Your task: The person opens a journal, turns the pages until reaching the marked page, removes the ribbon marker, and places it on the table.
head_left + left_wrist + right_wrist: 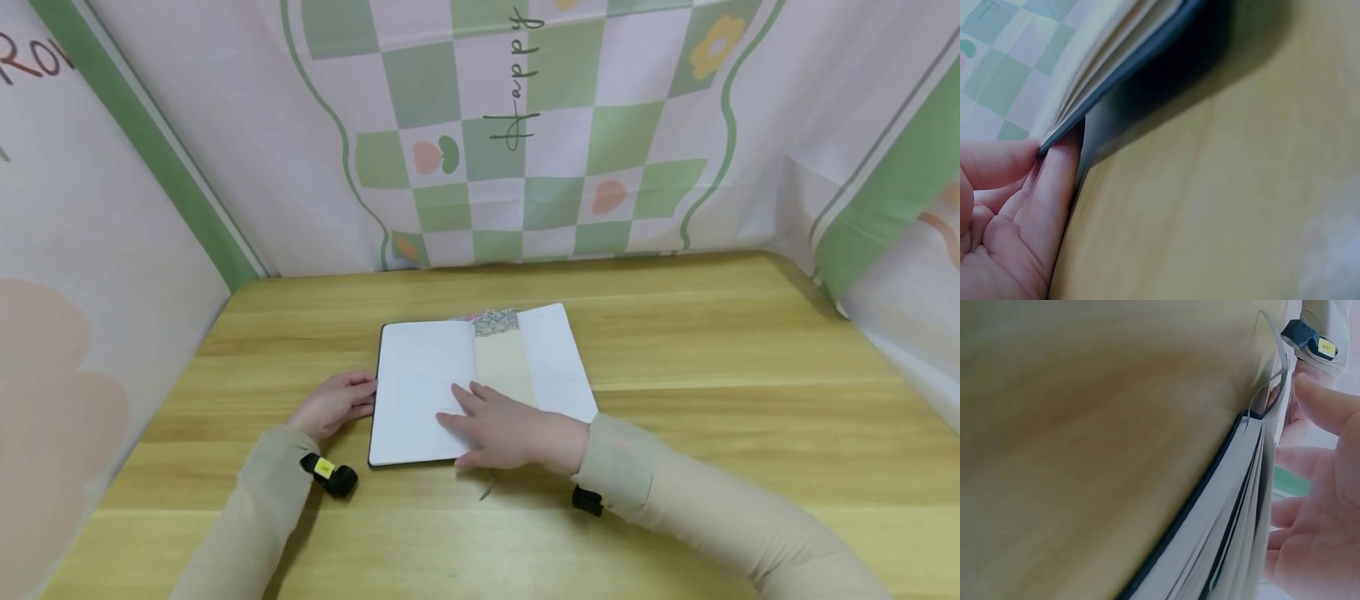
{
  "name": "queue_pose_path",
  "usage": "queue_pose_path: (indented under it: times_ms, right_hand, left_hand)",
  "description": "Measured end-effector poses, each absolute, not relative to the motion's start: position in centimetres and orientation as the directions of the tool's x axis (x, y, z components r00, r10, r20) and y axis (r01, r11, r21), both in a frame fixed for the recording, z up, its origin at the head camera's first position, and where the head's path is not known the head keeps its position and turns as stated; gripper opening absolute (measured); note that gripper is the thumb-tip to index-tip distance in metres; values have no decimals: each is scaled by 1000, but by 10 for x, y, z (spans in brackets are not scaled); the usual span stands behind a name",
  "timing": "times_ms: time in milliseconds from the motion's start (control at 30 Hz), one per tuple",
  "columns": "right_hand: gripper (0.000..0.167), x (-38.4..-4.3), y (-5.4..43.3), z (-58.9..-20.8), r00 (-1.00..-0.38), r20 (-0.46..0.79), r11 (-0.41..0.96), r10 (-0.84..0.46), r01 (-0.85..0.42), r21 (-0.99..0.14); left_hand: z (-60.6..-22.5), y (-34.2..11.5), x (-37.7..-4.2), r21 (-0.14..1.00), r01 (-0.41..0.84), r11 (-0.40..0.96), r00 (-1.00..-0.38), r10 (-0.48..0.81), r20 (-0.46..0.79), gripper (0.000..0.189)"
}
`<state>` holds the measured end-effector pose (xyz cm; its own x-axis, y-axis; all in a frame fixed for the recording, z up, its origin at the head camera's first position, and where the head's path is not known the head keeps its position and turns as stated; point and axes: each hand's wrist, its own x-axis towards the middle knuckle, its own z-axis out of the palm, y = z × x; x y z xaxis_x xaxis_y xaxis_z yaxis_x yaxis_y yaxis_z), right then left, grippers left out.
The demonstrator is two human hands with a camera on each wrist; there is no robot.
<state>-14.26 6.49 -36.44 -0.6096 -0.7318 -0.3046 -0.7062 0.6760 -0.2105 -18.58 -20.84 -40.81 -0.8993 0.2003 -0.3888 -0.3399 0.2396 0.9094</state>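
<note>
An open notebook (423, 367) with a dark cover and white pages lies on the table. My left hand (335, 404) pinches its left edge; in the left wrist view the thumb is above and the fingers (1054, 181) are under the raised dark cover (1100, 94). Spread across the lower middle of the pages is my right hand (517, 429), its fingers fairly straight. A cream strip (504, 362) with a grey patterned top end (497, 322) lies along the right page, partly hidden by that hand. A thin ribbon (487, 490) hangs out below the spine.
The wooden table (712, 350) stretches around the notebook. A printed checkered curtain (495, 192) hangs at its back edge, with more cloth on the left (90, 250) and right. Small black wrist devices (341, 482) sit on both sleeves.
</note>
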Motion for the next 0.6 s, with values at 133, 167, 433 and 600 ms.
queue_pose_path:
  times_ms: [133,167,433,600]
  right_hand:
    - [66,-142,64,-363,-610,-306,675,-731,-710,-198]
    - [66,-141,64,-363,-609,-304,674,-732,-713,-194]
    - [59,-148,66,-361,-602,-287,662,-745,-718,-213]
    - [47,-158,74,-351,-615,-248,658,-748,-644,-390]
  left_hand:
    - [-406,-207,-185,899,-364,244,-894,179,-411,48]
    - [-405,-207,-185,898,-363,247,-894,177,-411,49]
    - [-405,-203,-183,900,-357,251,-902,160,-402,50]
    - [-403,-199,-181,890,-361,279,-902,138,-409,49]
